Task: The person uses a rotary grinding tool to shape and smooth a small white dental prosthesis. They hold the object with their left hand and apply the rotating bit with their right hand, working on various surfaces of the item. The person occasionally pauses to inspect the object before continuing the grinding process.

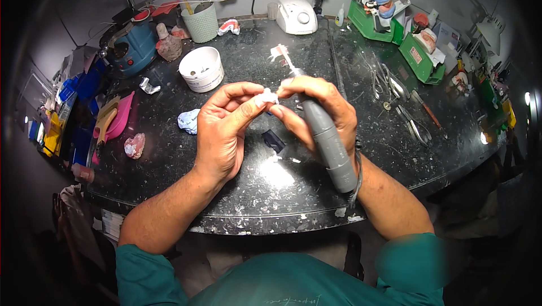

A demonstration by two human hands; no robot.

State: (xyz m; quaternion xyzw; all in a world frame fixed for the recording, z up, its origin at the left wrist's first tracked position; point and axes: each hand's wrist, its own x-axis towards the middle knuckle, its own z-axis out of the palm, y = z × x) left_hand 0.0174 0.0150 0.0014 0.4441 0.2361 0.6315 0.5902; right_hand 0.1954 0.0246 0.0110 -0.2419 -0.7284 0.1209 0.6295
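Note:
A small white tooth-like piece (267, 97) is pinched between the thumb and fingertips of my left hand (222, 128), above the middle of the bench. My right hand (334, 103) is closed around a grey rotary handpiece (327, 142). Its thick body slants down toward my right forearm, and its metal nose points to the far side. The right thumb and forefinger come up beside the white piece; whether they touch it I cannot tell. Just beyond the handpiece nose is a pale pinkish-white object (280, 54). Beneath my hands lies a small black block (274, 141).
Left on the dark bench (248, 193) stand a white tub (201, 70), a blue crumpled lump (188, 121), a pink dustpan (121, 115) and a blue machine (131, 49). A white control box (297, 15) is at the back. Metal hand tools (395, 83) and green boxes (420, 57) lie right.

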